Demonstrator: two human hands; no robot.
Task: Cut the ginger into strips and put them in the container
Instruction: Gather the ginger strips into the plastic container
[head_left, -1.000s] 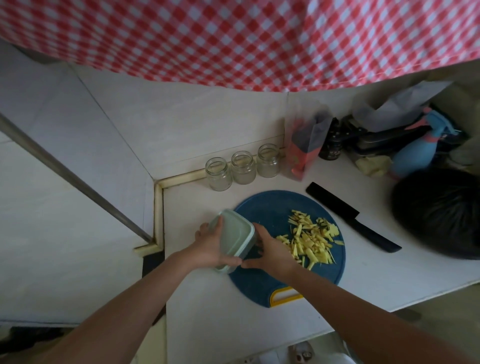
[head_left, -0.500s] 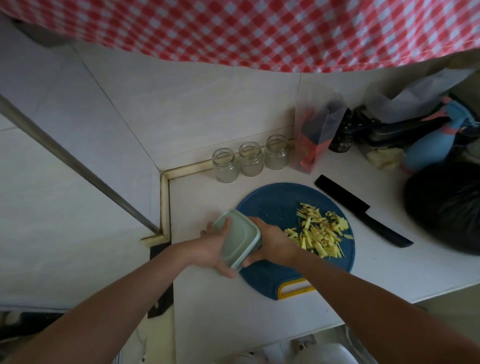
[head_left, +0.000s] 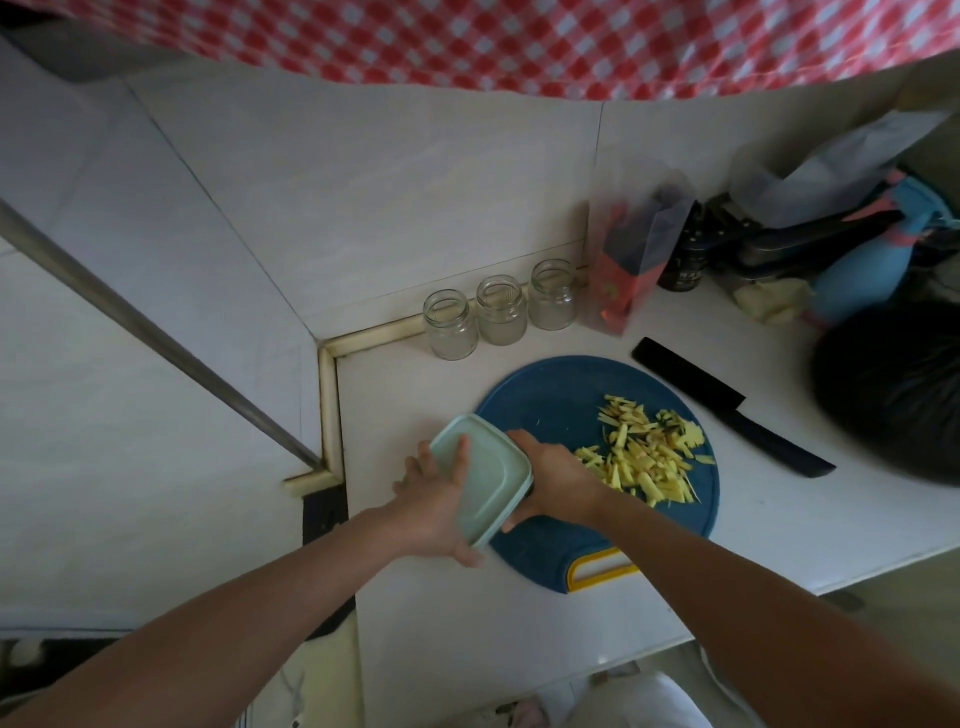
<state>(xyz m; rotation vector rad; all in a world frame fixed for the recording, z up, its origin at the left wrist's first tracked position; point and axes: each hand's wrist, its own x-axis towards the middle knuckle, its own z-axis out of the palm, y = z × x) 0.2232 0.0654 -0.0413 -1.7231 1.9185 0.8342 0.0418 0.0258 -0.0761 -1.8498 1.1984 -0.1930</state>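
The pale green container (head_left: 485, 478) is held tilted at the left edge of the blue cutting board (head_left: 550, 400). It is gripped from both sides. The left hand (head_left: 434, 506) is curled round it with the thumb on the lid, and the right hand (head_left: 558, 480) is wrapped round its right side. The ginger strips (head_left: 644, 454) are piled on the board, just beside the right hand. A black knife (head_left: 727, 408) is laid on the desk (head_left: 519, 623) nearby.

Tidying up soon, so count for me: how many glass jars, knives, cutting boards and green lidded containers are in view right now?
Glass jars: 3
Knife: 1
Cutting board: 1
Green lidded container: 1
Total: 6
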